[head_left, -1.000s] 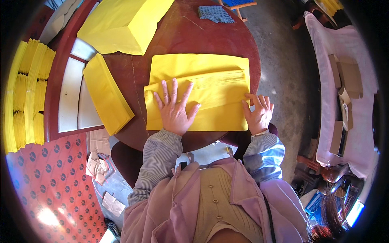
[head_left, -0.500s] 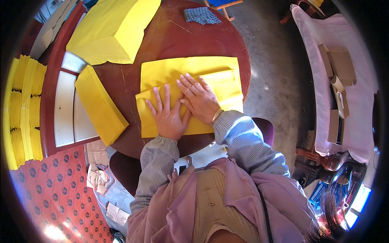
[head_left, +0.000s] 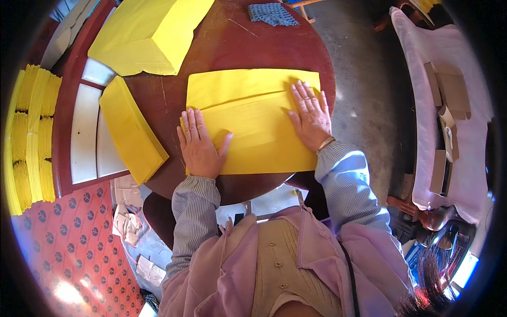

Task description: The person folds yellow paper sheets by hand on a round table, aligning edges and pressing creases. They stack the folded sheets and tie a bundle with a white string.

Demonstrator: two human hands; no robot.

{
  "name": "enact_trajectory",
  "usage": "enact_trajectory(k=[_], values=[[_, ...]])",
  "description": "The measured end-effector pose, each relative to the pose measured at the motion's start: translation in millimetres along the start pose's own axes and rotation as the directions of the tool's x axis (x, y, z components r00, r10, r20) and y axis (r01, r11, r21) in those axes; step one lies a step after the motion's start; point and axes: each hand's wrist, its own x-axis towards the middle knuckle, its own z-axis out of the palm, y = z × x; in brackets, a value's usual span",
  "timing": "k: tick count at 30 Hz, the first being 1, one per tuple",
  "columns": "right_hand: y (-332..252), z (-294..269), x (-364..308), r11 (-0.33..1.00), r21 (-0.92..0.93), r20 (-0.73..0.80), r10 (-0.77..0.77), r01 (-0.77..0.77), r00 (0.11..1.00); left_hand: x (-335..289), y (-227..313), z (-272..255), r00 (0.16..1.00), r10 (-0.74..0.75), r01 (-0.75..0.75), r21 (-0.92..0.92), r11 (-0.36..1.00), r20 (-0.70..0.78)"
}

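A folded sheet of yellow paper [head_left: 256, 134] lies flat in front of me near the table's front edge. Its near part is folded up, so that the fold's upper edge slants across it below a strip of the far part. My left hand [head_left: 203, 149] rests flat on the sheet's left side, fingers stretched and thumb out. On the right side, my right hand [head_left: 310, 119] presses flat with fingers extended, its fingertips near the far right corner. Both hands are open and grip nothing.
The round dark red table [head_left: 253, 50] holds a stack of folded yellow paper [head_left: 132, 129] at left, a larger yellow pile [head_left: 153, 37] behind it, and a blue knitted cloth [head_left: 273, 14] at the far edge. Tall yellow stacks [head_left: 33, 140] stand far left. Cardboard boxes [head_left: 449, 87] lie on a pink-covered surface at right.
My hands have moved apart from the middle of the sheet, the left to the left side and the right to the right side. The raised fold now lies flatter.
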Motion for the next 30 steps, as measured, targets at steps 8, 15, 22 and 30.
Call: enact_trajectory(k=[8,15,22,30], values=[[8.5,5.2,0.5,1.000,0.008,0.065,0.006,-0.007,0.998,-1.4,-4.4,4.1,1.000,0.008,-0.009,-0.050,0.999,-0.024],[53.5,-18.6,39.5,0.970,0.214,0.057,-0.133,0.118,0.989,-37.0,1.5,-24.2,0.963,-0.120,0.067,-0.213,0.975,-0.243],[73.2,-43.7,96.9,0.905,0.379,0.334,-0.330,0.194,0.883,-94.1,29.7,-22.2,0.878,-0.020,0.478,-0.877,0.038,0.478],[49.6,-127.2,57.6,0.766,0.638,0.583,-0.417,-0.075,0.697,-61.5,100.3,-2.5,0.742,-0.127,0.263,-0.459,-0.849,0.659]])
